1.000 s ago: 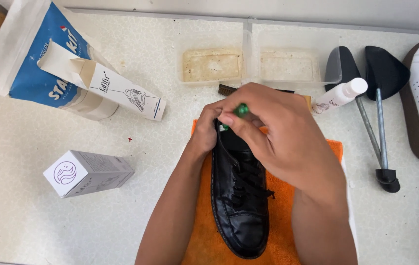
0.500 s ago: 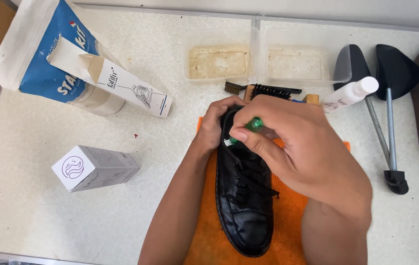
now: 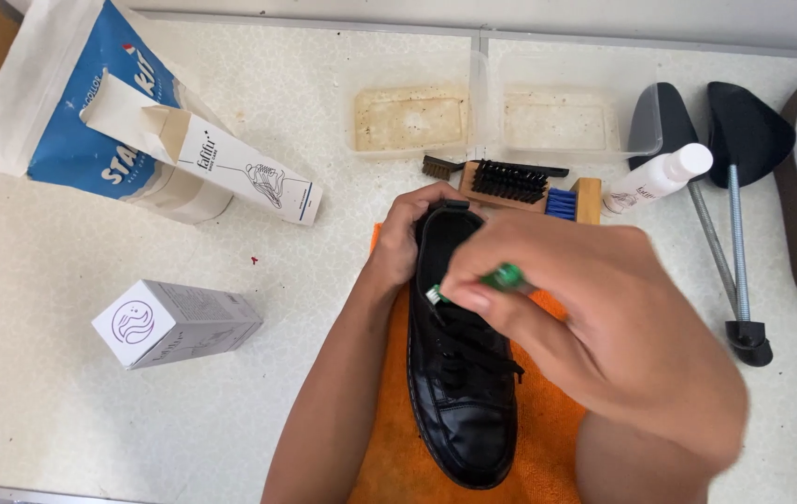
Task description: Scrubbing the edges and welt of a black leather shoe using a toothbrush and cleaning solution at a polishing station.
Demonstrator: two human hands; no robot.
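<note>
While the left hand grips the stiff black leather lace-up shoe at its heel at frame centre, right-hand fingers pinch what seems a small green-handled brush.

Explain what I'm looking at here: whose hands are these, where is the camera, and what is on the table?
The one view comes from a camera on a person's head, looking down at their bare hands. The left hand grips the heel of a black lace-up shoe lying on an orange cloth. The right hand holds a small green-handled brush at the shoe's opening. Around them on the white table lie brushes, two plastic tubs, a white bottle, black shoe trees and cartons.
</note>
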